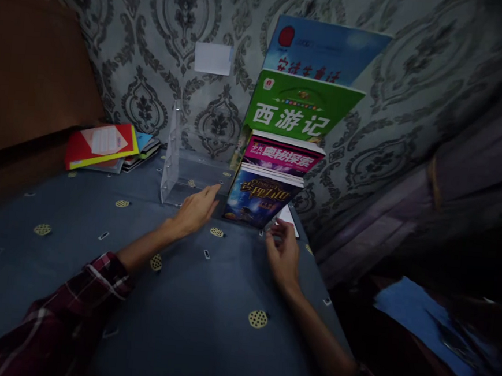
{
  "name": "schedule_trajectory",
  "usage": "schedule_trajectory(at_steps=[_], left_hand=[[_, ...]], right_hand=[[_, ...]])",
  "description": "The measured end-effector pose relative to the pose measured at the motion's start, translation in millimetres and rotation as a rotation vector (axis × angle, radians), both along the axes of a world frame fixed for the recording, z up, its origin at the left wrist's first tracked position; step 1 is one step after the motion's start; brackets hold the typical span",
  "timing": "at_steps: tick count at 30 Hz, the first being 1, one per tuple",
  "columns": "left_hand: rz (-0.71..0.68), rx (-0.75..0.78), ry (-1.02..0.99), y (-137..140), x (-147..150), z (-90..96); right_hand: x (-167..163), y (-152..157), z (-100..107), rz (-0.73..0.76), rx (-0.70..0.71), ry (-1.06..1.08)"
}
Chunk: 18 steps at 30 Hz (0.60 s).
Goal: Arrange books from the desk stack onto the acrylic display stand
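Observation:
A row of upright books stands against the wall side: a dark blue book (256, 197) in front, a pink-banded book (283, 156) behind it, then a green book (296, 107) and a taller blue book (331, 46). Left of the row is a clear plastic rack (172, 153), its other parts hard to make out. My left hand (197, 210) is at the rack's front, fingers stretched toward the books' left side, holding nothing. Beside the front book's lower right corner, my right hand (284, 254) has loosely bent fingers with the thumb apart and nothing visible in it.
Several books and folders lie in a pile (102, 147) at the back left, near a brown box-like piece (34, 72). A white card (289, 219) lies by the table's right edge. The blue patterned tablecloth (197, 323) covers the table. A grey curtain (390, 181) hangs at right.

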State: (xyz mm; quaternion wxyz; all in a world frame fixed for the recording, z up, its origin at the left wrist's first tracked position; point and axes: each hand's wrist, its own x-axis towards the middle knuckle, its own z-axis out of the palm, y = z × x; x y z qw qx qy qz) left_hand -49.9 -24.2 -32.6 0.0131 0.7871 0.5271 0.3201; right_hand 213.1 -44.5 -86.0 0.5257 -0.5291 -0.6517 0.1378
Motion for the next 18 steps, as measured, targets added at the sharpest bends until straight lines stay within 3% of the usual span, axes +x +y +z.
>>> schedule_trajectory(at_steps=[5,8,14,18], left_hand=[[0.089,0.063,0.062,-20.0,-55.5,-5.3],[0.271,0.102,0.080,-21.8,-100.2,-3.6],[0.683,-0.009,0.166,11.5,-194.0,8.9],[0.814,-0.091,0.194,39.2,-239.6,9.5]], right_hand=[[-16.7,-20.9,-10.8,0.229,-0.150,-0.053],[-28.7,-30.1,-9.7,0.340,-0.166,-0.141],[-38.3,-35.0,-0.1,0.392,-0.156,-0.234],[-36.6,-33.3,2.0,0.402,-0.174,-0.246]])
